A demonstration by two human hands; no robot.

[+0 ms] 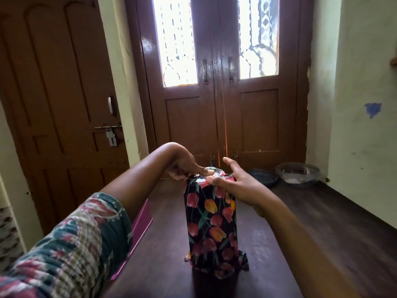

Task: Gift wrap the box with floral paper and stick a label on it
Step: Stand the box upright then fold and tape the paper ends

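Observation:
A tall box wrapped in black floral paper (211, 222) with red and orange tulips stands upright on the dark wooden table (300, 233). Loose paper crumples out at its foot. My left hand (187, 164) pinches the folded paper at the box's top left edge, thumb pressing down on it. My right hand (236, 183) rests against the top right corner, thumb on the top fold, fingers spread and lifted. No label is visible.
A pink box (141, 220) lies at the table's left edge, partly behind my left forearm. A dark lid (264, 176) and a clear round container (298, 174) sit at the far right end. Brown double doors (214, 117) stand behind the table.

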